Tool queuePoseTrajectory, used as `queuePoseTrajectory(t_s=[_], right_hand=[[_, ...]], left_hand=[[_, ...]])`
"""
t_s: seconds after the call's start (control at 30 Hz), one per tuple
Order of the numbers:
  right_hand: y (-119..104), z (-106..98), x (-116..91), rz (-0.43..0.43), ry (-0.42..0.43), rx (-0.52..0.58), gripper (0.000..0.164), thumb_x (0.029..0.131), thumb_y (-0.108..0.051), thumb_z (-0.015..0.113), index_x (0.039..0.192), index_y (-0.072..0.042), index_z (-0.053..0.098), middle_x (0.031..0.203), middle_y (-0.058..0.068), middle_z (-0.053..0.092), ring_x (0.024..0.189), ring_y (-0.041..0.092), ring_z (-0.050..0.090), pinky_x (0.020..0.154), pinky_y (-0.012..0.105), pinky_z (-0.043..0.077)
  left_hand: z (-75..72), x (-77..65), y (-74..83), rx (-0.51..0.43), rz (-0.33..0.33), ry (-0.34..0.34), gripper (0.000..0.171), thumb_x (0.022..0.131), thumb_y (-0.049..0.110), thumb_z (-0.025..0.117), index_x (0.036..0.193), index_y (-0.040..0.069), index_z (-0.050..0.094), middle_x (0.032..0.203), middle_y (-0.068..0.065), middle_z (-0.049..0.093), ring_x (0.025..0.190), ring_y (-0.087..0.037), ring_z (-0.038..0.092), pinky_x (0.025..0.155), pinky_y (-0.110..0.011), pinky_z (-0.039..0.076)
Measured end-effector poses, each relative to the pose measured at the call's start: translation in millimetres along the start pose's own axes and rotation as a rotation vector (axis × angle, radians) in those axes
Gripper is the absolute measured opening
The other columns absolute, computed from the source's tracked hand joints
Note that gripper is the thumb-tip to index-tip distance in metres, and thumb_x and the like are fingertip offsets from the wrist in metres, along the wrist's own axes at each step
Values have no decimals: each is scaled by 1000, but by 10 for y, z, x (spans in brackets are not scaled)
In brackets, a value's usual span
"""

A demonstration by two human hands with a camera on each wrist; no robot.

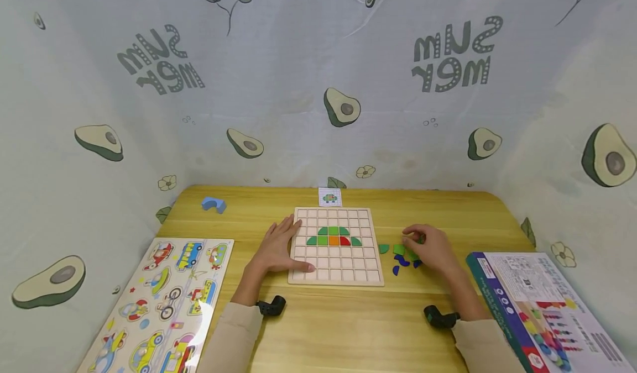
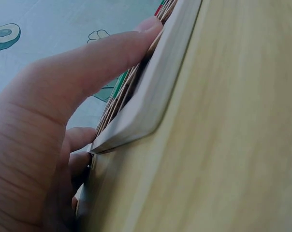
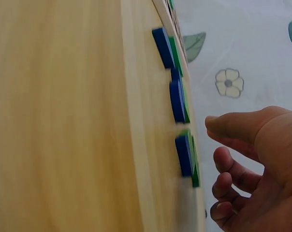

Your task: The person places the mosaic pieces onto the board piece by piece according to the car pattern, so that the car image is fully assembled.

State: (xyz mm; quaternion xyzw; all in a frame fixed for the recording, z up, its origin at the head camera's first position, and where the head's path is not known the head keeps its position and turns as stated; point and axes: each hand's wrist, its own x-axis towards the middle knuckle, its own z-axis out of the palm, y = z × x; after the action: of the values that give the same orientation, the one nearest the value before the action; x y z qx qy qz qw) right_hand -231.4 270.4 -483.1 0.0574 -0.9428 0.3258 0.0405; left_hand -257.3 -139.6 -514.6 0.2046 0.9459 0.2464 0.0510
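A square wooden grid board (image 1: 328, 276) lies on the table with green, orange and red pieces (image 1: 334, 240) set in its middle cells. My left hand (image 1: 278, 247) rests on the board's left side, thumb over the near left part and fingers along the left edge. Above the loose pieces at the board's right hovers my right hand (image 1: 432, 248). In the right wrist view its fingers are loosely bent, and nothing shows between thumb and fingers. Below it are green pieces (image 1: 384, 248) and dark blue pieces (image 3: 183, 155), some partly hidden by the hand.
A small picture card (image 1: 330, 197) lies behind the board. A blue arch block (image 1: 214, 204) sits at the back left. The vehicle puzzle board (image 1: 164, 306) fills the left front, and a printed box (image 1: 547, 312) stands at the right. A patterned curtain (image 1: 293, 85) surrounds the table.
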Motion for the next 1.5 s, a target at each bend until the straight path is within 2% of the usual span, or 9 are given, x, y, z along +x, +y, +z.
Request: queuePoseTrajectory(t_s=[0.33,0.5,0.73,0.9,1.1,1.5], right_hand=[[231,-161,-50,43,-7,-70,20,99,-7,61,115,-2,73,96,15,63,82,26,54,68,33,43],[272,-203,-44,73,-13,-79,22,100,-8,60,117,-1,72,100,19,63,87,31,57,70,36,46],[306,-203,-38,71,-4,-68,27,99,-10,63,122,1,69,97,15,64,85,26,56,70,34,45],[321,-210,-43,73,-26,-67,33,97,-13,66,126,4,66,95,13,62,82,23,53,71,34,44],[299,-230,-74,98,-44,-53,33,98,-16,66,123,6,66,97,15,64,84,24,56,72,34,46],[185,-187,-81,70,18,-46,33,100,-19,65,123,4,68,97,13,62,82,23,54,71,33,44]], left_hand=[[3,1,3,7,-9,-9,127,65,71,82,165,14,27,173,-12,15,161,-33,15,132,-53,6],[-1,-5,1,7,-3,-6,127,65,71,82,165,14,26,174,-12,14,161,-33,14,132,-53,5],[-22,-4,4,-18,12,4,122,66,69,83,164,18,31,173,-14,16,160,-35,16,131,-55,5],[-22,-3,13,-40,3,21,119,67,68,82,163,16,34,172,-13,20,160,-34,19,131,-54,7],[0,-5,8,-31,-5,19,121,65,71,81,162,16,34,172,-12,21,160,-33,20,132,-53,8],[1,11,-24,-32,3,17,119,61,73,83,157,17,40,172,-10,23,160,-30,18,132,-52,5]])
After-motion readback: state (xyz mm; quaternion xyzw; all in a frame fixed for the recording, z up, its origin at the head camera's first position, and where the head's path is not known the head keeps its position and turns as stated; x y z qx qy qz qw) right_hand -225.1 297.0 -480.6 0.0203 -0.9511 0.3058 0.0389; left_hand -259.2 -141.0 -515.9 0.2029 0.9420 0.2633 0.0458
